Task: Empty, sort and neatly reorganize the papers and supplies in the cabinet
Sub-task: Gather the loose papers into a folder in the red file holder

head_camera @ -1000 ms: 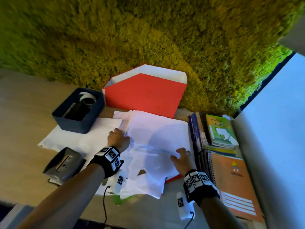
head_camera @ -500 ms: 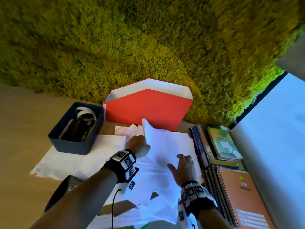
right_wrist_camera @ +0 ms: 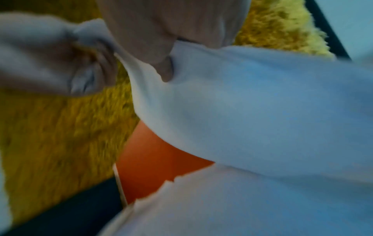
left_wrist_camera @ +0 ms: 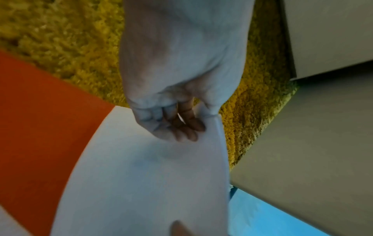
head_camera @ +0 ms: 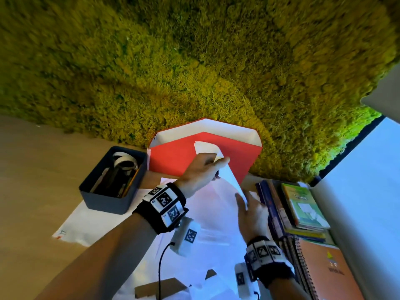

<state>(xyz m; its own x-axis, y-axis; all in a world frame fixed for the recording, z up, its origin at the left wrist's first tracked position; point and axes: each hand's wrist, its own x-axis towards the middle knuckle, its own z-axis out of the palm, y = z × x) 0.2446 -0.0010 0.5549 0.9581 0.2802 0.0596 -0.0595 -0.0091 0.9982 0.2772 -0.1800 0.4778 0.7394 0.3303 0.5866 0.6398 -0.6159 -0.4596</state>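
A stack of white papers (head_camera: 229,180) is lifted upright off the loose pile on the wooden surface, in front of a red folder (head_camera: 173,156) that leans on the moss wall. My left hand (head_camera: 216,163) pinches the stack's top edge, thumb on one side and curled fingers (left_wrist_camera: 187,126) on the other. My right hand (head_camera: 244,204) holds the stack's right edge lower down, its thumb (right_wrist_camera: 165,68) pressed over the sheets (right_wrist_camera: 262,111). More white sheets (head_camera: 212,234) lie flat under both wrists. The wrist views are blurred.
A dark blue bin (head_camera: 91,191) with tape and pens stands at the left on a large white sheet (head_camera: 93,221). Books (head_camera: 303,206) and an orange spiral notebook (head_camera: 324,273) lie at the right, along a grey panel (head_camera: 357,191). The green moss wall (head_camera: 194,61) closes the back.
Both hands went from resting on the flat pile to gripping part of it and raising it upright, up and back toward the red folder.
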